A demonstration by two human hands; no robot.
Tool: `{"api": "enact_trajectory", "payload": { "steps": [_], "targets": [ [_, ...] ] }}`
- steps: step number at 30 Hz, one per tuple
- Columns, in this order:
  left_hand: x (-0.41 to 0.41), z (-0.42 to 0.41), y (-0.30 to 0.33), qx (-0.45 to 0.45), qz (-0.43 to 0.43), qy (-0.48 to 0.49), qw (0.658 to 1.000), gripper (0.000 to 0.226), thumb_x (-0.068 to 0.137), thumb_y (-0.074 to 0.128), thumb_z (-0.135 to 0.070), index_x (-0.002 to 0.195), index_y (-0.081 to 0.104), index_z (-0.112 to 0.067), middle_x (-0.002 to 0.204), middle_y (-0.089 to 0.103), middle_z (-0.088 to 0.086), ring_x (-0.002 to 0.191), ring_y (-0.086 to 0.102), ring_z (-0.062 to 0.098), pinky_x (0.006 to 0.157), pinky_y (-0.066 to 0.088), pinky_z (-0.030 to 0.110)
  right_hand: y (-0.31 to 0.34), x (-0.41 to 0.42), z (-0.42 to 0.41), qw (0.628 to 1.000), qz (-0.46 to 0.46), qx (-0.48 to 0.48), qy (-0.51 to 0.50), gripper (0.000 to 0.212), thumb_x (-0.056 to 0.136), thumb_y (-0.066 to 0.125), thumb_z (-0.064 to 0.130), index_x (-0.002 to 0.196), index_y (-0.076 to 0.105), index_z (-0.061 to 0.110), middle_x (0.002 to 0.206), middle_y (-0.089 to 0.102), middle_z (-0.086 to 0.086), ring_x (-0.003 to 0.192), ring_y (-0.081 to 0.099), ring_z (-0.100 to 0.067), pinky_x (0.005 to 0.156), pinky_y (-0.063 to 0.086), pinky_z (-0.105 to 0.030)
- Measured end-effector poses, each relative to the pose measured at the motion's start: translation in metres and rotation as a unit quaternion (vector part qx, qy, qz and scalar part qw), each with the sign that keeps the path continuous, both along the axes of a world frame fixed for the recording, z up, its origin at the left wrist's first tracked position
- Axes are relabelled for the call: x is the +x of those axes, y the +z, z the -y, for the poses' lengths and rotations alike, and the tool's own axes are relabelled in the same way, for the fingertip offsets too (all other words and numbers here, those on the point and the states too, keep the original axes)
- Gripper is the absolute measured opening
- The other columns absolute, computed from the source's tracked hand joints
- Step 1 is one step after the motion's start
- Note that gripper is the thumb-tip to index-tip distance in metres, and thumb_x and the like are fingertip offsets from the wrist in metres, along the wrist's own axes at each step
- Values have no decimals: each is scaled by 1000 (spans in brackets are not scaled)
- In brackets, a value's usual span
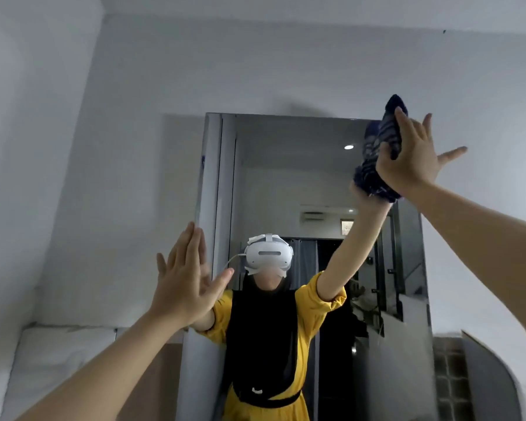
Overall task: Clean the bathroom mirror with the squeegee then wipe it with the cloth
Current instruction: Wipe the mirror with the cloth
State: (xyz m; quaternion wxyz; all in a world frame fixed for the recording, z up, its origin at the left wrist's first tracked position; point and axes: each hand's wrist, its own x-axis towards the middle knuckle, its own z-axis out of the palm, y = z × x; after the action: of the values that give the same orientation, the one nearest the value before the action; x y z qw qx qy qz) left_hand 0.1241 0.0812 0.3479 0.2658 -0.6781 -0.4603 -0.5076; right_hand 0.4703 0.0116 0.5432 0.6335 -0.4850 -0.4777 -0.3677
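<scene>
The tall rectangular bathroom mirror [286,165] hangs on the white wall straight ahead. A dark blue striped cloth [377,150] is pressed flat against the mirror's upper right corner under my right hand [413,159], whose fingers are spread over it. My left hand [186,284] rests open and flat on the mirror's left edge, at mid height, holding nothing. The mirror reflects a person in a yellow top and black scarf with both arms raised. No squeegee is in view.
White walls [104,147] surround the mirror. A white ledge [58,344] runs along the lower left. At the lower right stand a curved white panel [492,375] and a patch of brown tiles [450,375].
</scene>
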Motion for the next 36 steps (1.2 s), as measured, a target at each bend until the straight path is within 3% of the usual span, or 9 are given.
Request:
{"api": "enact_trajectory", "payload": {
  "steps": [4,9,23,29,36],
  "targets": [
    [-1,-18,-8,40,-1,-40,998,79,88,11,-67,148,-10,-20,160,-6,1,146,-4,15,112,16,63,0,3,-24,1000,5,14,-16,61,87,44,28,145,29,38,155,33,7,148,11,-22,102,-6,-78],
    [-1,-30,-11,73,-6,-54,996,77,92,11,-59,149,3,-8,160,-1,8,147,2,21,110,22,63,0,-30,-38,999,-3,44,-17,60,87,44,29,145,30,39,156,31,7,148,13,-22,105,-3,-76],
    [-3,-37,-17,97,5,-77,992,73,93,11,-58,150,2,-14,160,0,5,147,5,18,111,25,59,6,-220,-67,993,114,31,12,63,86,43,29,148,29,32,157,28,2,147,15,-24,109,-6,-68],
    [-4,-40,-17,103,5,-64,993,70,93,10,-56,150,0,-16,160,-2,3,147,4,16,112,25,56,1,-254,-71,973,228,24,11,59,88,41,28,147,32,30,157,30,1,147,15,-25,113,-4,-62],
    [-3,-39,-16,97,-6,-3,995,71,93,9,-56,150,-1,-14,160,-1,6,147,3,18,115,22,53,-30,-225,-64,914,404,2,28,55,89,44,26,143,40,31,153,37,5,145,25,-23,115,-1,-58]
  ]
}}
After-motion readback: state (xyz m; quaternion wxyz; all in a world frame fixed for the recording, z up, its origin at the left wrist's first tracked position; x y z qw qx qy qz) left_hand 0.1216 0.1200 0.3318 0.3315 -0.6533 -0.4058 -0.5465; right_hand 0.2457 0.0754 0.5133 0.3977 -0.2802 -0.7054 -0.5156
